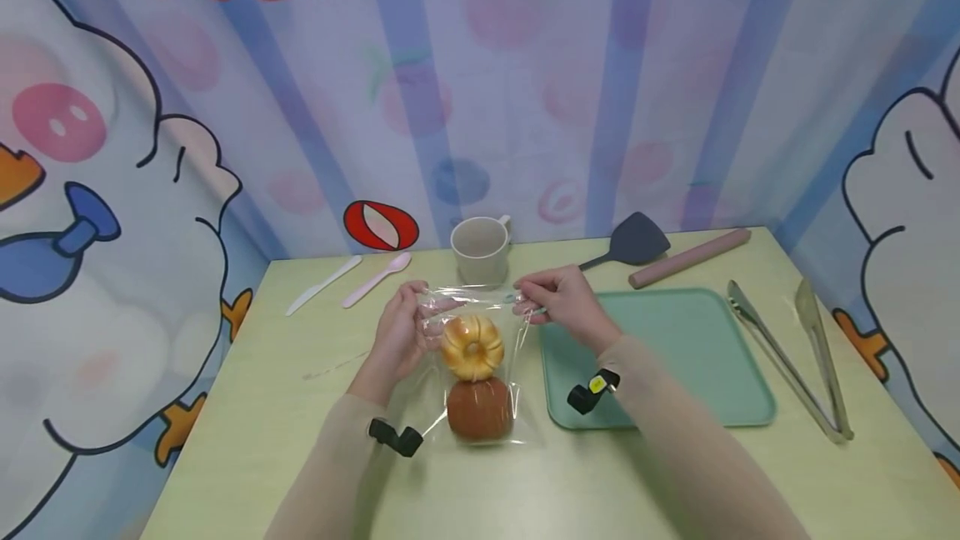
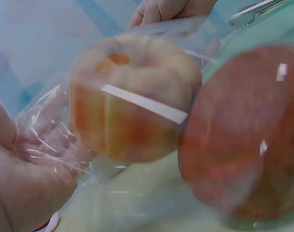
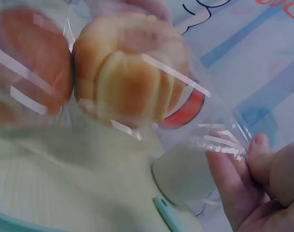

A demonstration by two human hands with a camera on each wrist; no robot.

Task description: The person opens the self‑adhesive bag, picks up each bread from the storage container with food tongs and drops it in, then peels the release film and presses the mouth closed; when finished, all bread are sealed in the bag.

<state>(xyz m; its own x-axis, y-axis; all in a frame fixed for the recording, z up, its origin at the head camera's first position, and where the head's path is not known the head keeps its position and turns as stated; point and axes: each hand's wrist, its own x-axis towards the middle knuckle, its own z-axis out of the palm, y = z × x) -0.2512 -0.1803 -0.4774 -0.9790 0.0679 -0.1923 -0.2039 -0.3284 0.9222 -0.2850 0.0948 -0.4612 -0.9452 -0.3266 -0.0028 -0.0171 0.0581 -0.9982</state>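
A clear plastic bag (image 1: pixel 467 300) hangs upright between both hands over the table, its mouth at the top. Inside, a golden pumpkin-shaped bun (image 1: pixel 472 347) sits above a brown oval bread roll (image 1: pixel 480 411). My left hand (image 1: pixel 401 336) grips the bag's upper left side, and some fingers show through the film. At the upper right corner, my right hand (image 1: pixel 566 302) pinches the rim between thumb and fingers. The right wrist view shows this pinch of the right hand (image 3: pixel 263 186) closely. In the left wrist view, crumpled film lies against the left hand (image 2: pixel 33 183).
Behind the bag stands a pale mug (image 1: pixel 480 248). A white knife (image 1: pixel 324 286) and pink spoon (image 1: pixel 377 280) lie to its left. On the right are a green tray (image 1: pixel 675 357), a dark spatula (image 1: pixel 636 240), a pinkish rod (image 1: pixel 690 258) and metal tongs (image 1: pixel 787 365).
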